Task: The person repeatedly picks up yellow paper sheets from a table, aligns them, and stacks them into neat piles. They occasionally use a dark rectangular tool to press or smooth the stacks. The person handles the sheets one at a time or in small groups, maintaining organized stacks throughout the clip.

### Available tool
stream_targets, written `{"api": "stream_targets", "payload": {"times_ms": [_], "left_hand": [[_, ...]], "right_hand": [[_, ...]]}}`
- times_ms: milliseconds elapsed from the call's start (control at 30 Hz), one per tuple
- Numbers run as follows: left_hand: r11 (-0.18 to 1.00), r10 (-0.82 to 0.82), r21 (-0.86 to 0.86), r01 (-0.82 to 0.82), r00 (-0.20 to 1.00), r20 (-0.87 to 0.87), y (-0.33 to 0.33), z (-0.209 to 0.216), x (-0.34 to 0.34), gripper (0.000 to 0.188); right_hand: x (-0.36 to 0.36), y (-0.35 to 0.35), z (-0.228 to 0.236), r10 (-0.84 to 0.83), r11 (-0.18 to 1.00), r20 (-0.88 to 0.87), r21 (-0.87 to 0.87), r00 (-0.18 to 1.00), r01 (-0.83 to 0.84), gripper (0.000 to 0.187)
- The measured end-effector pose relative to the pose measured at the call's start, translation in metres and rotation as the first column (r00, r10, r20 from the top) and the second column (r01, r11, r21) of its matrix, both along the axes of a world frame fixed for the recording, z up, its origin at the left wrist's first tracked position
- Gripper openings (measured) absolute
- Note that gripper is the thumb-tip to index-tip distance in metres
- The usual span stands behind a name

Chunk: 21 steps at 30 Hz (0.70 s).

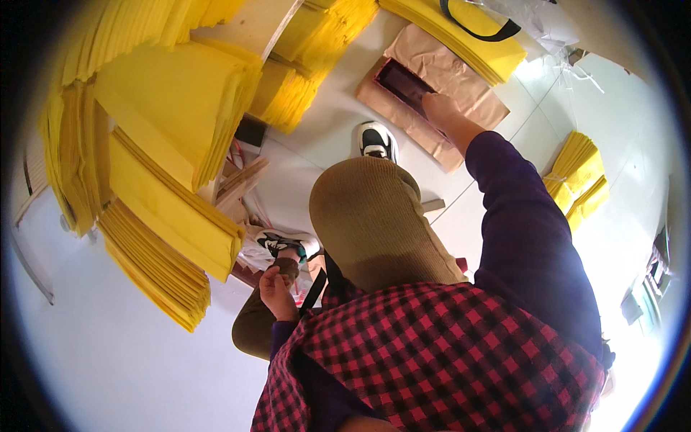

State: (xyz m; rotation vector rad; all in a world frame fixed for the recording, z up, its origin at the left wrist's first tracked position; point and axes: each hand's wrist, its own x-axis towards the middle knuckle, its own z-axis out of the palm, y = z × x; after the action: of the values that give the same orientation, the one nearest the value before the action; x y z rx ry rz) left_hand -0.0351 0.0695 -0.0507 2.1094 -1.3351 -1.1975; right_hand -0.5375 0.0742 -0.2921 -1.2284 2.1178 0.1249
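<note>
My right hand (440, 108) reaches forward to a shallow dark-red open box (400, 82), its curled fingers over the box's inner area. What they grip there, if anything, is hidden. The box rests on crumpled brown paper (471, 93) on the floor. Low beside my left leg, my left hand (277, 294) is closed with thumb and fingers drawn together; I cannot make out anything in it.
Tall stacks of folded yellow paper (173, 101) stand on my left. A yellow pile (468, 36) with a black strap lies beyond the brown paper. A tied yellow bundle (576, 176) is on the right. Wood pieces (241, 180) lie near my shoes (377, 141).
</note>
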Motion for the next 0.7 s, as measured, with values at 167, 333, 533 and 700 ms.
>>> {"api": "stream_targets", "payload": {"times_ms": [167, 333, 533, 700], "left_hand": [[0.999, 0.003, 0.032, -0.004, 1.000, 0.023, -0.004, -0.004, -0.006, 0.012], [0.999, 0.004, 0.045, -0.003, 1.000, -0.016, -0.011, -0.009, -0.019, 0.012], [1.000, -0.028, -0.012, 0.028, 0.999, -0.039, -0.007, -0.001, -0.026, 0.014], [0.998, -0.022, -0.062, 0.017, 0.996, -0.088, 0.002, 0.005, -0.013, 0.013]], "right_hand": [[0.003, 0.001, -0.018, 0.004, 1.000, 0.007, -0.003, 1.000, -0.004, 0.022], [0.010, 0.000, -0.020, -0.064, 0.998, -0.026, 0.025, 0.998, 0.064, 0.025], [0.017, -0.006, -0.009, -0.133, 0.988, -0.062, 0.070, 0.989, 0.137, 0.025], [0.009, 0.000, 0.004, -0.192, 0.980, -0.020, 0.052, 0.981, 0.193, 0.024]]}}
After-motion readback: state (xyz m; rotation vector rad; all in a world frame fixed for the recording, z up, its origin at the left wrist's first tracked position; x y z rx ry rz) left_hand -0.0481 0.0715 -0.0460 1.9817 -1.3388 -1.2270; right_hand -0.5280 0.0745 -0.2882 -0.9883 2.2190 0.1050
